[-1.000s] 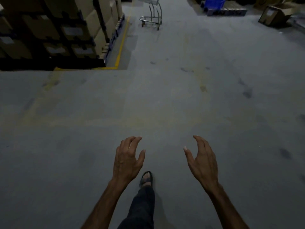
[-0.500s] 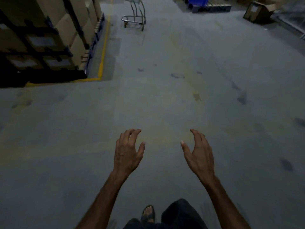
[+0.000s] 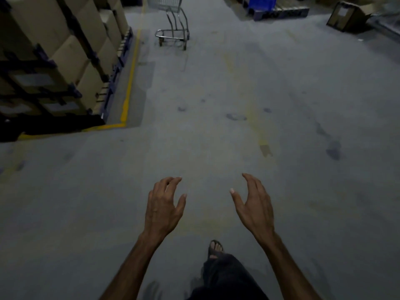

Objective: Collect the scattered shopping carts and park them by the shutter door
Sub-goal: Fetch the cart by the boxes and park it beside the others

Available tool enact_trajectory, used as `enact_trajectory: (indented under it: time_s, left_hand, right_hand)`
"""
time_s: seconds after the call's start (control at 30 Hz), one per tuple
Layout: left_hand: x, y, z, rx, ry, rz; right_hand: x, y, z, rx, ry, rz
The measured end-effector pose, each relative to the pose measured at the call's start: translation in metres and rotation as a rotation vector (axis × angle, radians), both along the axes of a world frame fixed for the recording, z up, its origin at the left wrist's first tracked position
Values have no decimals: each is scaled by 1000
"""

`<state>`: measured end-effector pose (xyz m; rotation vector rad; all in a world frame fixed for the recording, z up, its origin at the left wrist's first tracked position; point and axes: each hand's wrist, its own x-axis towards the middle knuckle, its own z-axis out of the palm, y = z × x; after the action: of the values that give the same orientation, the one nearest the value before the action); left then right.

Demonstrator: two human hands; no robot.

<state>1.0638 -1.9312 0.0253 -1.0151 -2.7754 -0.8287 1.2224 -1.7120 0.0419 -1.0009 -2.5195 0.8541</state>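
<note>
A metal shopping cart (image 3: 173,29) stands far ahead on the grey floor, near the top edge of the head view; its basket is cut off by the frame. My left hand (image 3: 165,206) and my right hand (image 3: 253,206) are held out low in front of me, palms facing each other, fingers curled and apart, holding nothing. Both hands are several steps short of the cart. My foot in a sandal (image 3: 215,249) shows below them. No shutter door is in view.
Stacked cardboard boxes on pallets (image 3: 54,61) fill the left side, bordered by a yellow floor line (image 3: 129,83). A pallet with a blue crate (image 3: 277,7) and an open cardboard box (image 3: 348,16) lie at the far right. Grey floor stretches between me and the cart.
I have walked forward: the cart and the boxes have come closer. My legs have changed stride. Both hands have stayed out in front, open.
</note>
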Motion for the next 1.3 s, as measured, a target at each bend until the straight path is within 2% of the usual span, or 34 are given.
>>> enact_trajectory:
  time_s: [0.17,0.43,0.67,0.9,1.1,1.3]
  left_hand:
    - [-88,72,15,14,12,53]
    - [-224,145,11,29,-1,131]
    - [-383,211,-13,45,-30,111]
    - [-546,292,3,47,-17,46]
    - [-650,368,14,54,-5,-13]
    - [-746,444,2,42,16,9]
  right_hand:
    - [-100,83,10,34,-14,73]
    - [-253,172,11,53,-24,142]
    - [-393,240,-7,60,-73,118]
    - [-533,302,9,57,-84,45]
    - [-625,368,19,35,-50,-6]
    - [-723,451,3,22,-12,10]
